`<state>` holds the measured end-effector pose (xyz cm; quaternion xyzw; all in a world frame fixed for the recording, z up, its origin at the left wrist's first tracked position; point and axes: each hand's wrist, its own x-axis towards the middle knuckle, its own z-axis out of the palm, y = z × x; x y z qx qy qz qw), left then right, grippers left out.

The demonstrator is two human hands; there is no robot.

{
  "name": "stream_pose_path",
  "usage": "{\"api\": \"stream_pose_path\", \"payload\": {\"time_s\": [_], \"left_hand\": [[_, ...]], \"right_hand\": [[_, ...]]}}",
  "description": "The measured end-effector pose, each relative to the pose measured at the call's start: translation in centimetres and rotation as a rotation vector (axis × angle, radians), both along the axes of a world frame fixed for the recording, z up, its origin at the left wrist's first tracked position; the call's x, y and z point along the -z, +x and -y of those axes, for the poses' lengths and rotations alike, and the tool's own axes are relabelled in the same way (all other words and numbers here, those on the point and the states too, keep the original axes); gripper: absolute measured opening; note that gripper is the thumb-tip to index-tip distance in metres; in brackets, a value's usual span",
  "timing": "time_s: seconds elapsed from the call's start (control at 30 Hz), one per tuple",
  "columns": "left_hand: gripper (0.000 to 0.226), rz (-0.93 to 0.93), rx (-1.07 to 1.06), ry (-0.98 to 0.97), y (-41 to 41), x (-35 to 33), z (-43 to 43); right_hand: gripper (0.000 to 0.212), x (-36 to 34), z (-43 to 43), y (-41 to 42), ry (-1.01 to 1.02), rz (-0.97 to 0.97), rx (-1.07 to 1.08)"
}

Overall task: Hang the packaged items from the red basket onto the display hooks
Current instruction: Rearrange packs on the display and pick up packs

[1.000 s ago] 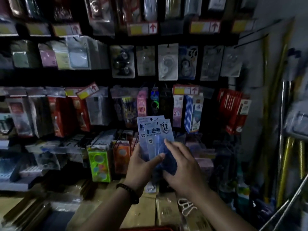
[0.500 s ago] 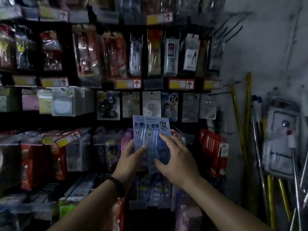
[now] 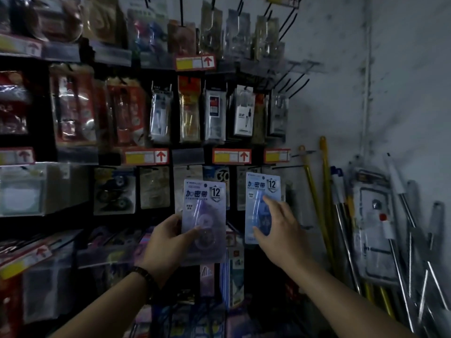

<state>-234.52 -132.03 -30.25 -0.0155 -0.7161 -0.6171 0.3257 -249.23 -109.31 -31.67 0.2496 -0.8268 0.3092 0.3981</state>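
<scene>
The left grip [image 3: 168, 242] is pinching a purple packet [image 3: 203, 198] low down; the right grip [image 3: 283, 225] is clasping a blue packet [image 3: 258, 191] up near the right edge of the rack [image 3: 188, 156]. In this dimness, its hole could be missing a hook [image 3: 294, 85], dropping it.

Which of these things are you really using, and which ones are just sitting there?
For the job:
purple pack in the left hand
blue pack in the right hand
bare display hooks

Just there:
yellow poles
price tags
packs already hanging
metal rods
</scene>
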Motion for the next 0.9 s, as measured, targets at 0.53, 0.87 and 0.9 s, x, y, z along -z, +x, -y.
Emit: {"api": "stream_pose_path", "payload": {"time_s": [0.53, 0.87, 0.9], "left_hand": [[0.022, 0.007, 0.023, -0.039, -5.5, -2.0, -3.3], [0.024, 0.028, 0.073, -0.036, -6.0, -3.0, -4.0], [0.023, 0.026, 0.075, -0.043, -6.2, -3.1, -4.1]], "right_hand": [[0.084, -2.7, -2.1, -6.0, -0.026, -0.092, -0.014], [0.08, -4.0, -2.1, -6.3, 0.021, -0.063, 0.039], [0.08, -4.2, -1.9, -6.4, 0.038, -0.046, 0.043]]}}
